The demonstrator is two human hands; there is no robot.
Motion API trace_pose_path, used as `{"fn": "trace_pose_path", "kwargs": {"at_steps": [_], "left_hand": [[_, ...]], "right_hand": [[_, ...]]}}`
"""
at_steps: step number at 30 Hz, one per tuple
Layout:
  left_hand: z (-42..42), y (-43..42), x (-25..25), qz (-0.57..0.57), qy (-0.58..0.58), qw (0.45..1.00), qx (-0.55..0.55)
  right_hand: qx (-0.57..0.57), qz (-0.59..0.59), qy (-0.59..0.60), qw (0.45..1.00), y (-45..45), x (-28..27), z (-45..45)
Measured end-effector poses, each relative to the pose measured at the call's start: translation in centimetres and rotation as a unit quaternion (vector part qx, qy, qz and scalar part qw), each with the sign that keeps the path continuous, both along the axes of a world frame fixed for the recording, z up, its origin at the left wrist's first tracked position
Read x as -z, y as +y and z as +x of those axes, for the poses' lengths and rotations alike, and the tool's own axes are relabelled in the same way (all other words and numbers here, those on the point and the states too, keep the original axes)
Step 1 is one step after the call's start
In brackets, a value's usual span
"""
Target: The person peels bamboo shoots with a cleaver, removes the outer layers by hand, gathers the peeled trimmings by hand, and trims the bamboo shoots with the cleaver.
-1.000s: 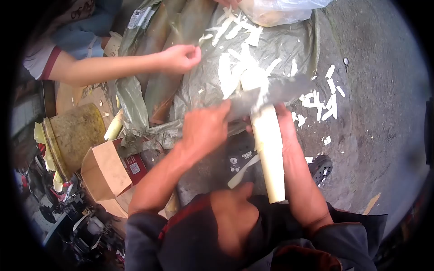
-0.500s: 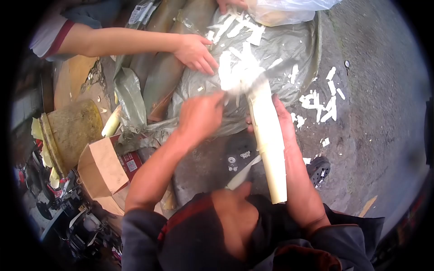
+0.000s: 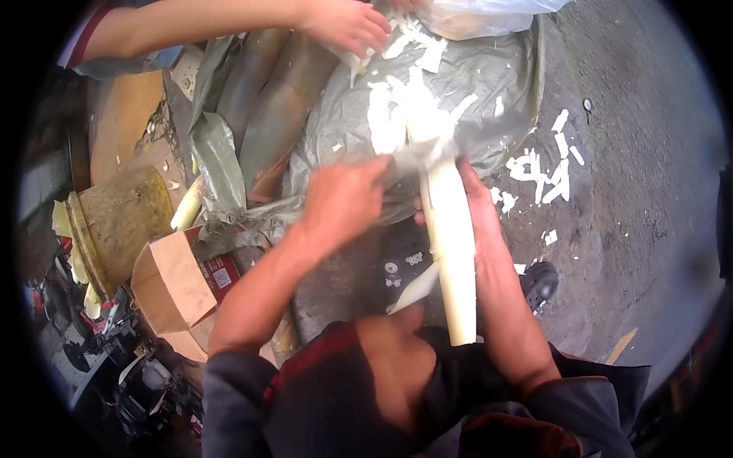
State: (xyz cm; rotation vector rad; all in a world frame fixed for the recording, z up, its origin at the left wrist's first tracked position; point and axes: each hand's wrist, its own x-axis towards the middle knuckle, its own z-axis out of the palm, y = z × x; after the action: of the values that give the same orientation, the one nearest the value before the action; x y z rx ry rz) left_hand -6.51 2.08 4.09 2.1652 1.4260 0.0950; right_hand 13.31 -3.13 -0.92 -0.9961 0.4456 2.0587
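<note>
A long, pale, peeled bamboo shoot (image 3: 456, 259) points away from me, its far end over bright white cut pieces (image 3: 388, 118). My right hand (image 3: 479, 198) is closed around it from the right side. My left hand (image 3: 345, 197) grips the handle of a wide-bladed knife (image 3: 485, 137); the motion-blurred blade lies across the upper part of the shoot. Whether the edge is in the flesh I cannot tell. A thin pale strip (image 3: 416, 290) stands out from the shoot's left side.
Another person's hand (image 3: 351, 27) is over the pieces at the top, near a clear plastic bag (image 3: 481, 19). Large brownish unpeeled shoots (image 3: 279, 107) lie on grey-green sheeting (image 3: 328, 153). An open cardboard box (image 3: 174, 282) and a dirty yellow bucket (image 3: 126, 221) are at left.
The knife blade has shifted slightly down the shoot towards me. The other person's hand has moved up and away. The shoot's near end has swung a little left.
</note>
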Motion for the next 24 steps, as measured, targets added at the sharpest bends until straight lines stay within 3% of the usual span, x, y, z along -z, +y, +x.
{"fn": "trace_pose_path", "kwargs": {"at_steps": [3, 6, 9, 14, 16, 19, 20, 22, 24], "left_hand": [[0.0, -2.4, -3.9, -0.001, -0.056, 0.998, 0.042], [0.1, -3.1, -4.7, -0.009, -0.03, 0.999, 0.039], [0.0, -1.0, -0.2, 0.0, 0.057, 0.998, 0.003], [-0.1, 2.4, 5.1, 0.043, 0.098, 0.994, -0.022], [-0.2, 1.3, 3.1, 0.024, 0.056, 0.998, -0.032], [-0.7, -2.4, -0.8, 0.008, -0.029, 0.999, -0.029], [-0.8, -3.1, -1.6, 0.007, -0.062, 0.998, -0.024], [-0.8, -3.9, -2.7, -0.001, -0.055, 0.998, -0.014], [-0.6, -3.7, -2.3, -0.003, -0.03, 0.999, -0.015]], "right_hand": [[0.064, -0.08, 0.013, 0.995, 0.2, 0.1, -0.4], [0.046, -0.003, 0.243, 0.969, -0.3, 1.2, 1.3], [0.015, 0.029, 0.059, 0.998, -1.2, 1.7, 0.1], [0.041, 0.005, 0.081, 0.996, -0.1, 0.5, -0.4], [0.056, -0.006, 0.044, 0.997, 0.2, 0.2, -0.3], [0.05, 0.07, 0.083, 0.993, -0.3, 0.8, 0.4], [0.114, 0.01, 0.08, 0.99, -0.3, 0.4, 0.1], [0.121, -0.05, 0.087, 0.988, 0.8, -1.4, -0.3], [0.068, 0.027, 0.063, 0.995, -0.6, 1.3, 0.1]]}}
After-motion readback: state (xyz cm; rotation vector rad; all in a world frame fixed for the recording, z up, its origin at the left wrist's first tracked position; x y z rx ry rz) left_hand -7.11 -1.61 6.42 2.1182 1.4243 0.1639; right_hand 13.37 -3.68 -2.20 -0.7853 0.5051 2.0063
